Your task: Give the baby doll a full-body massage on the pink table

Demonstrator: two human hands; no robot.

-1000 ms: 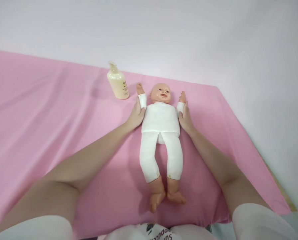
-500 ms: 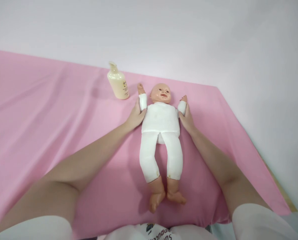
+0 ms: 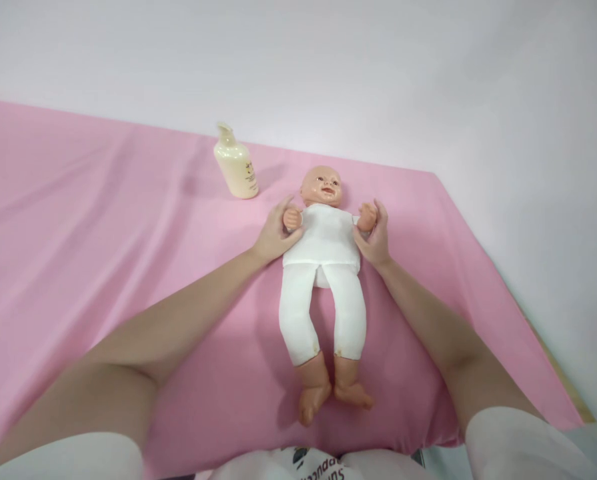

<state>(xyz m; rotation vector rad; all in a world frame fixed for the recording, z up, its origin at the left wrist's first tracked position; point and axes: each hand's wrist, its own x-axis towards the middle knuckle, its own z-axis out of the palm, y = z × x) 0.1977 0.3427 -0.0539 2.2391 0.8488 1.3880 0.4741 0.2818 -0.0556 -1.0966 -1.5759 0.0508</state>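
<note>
A baby doll (image 3: 322,237) with a white cloth body lies on its back, head away from me and feet toward me. My left hand (image 3: 277,231) is curled around the doll's arm on the left, whose small hand (image 3: 293,219) sticks up between my thumb and fingers. On the other side, my right hand (image 3: 375,235) grips the doll's other arm, its small hand (image 3: 367,217) raised between my thumb and fingers. Both doll arms point up toward the camera. The doll's legs (image 3: 323,307) lie slightly apart, untouched.
A pale yellow pump bottle (image 3: 235,167) stands beyond my left hand, left of the doll's head. Pink cloth (image 3: 143,247) with soft folds covers the table. Its far edge borders a white surface (image 3: 298,73), and its right edge slants down toward me.
The doll's arms have swung from lying back beside its head to pointing up toward the camera, with my hands turning along with them. The body and bottle have stayed in place.
</note>
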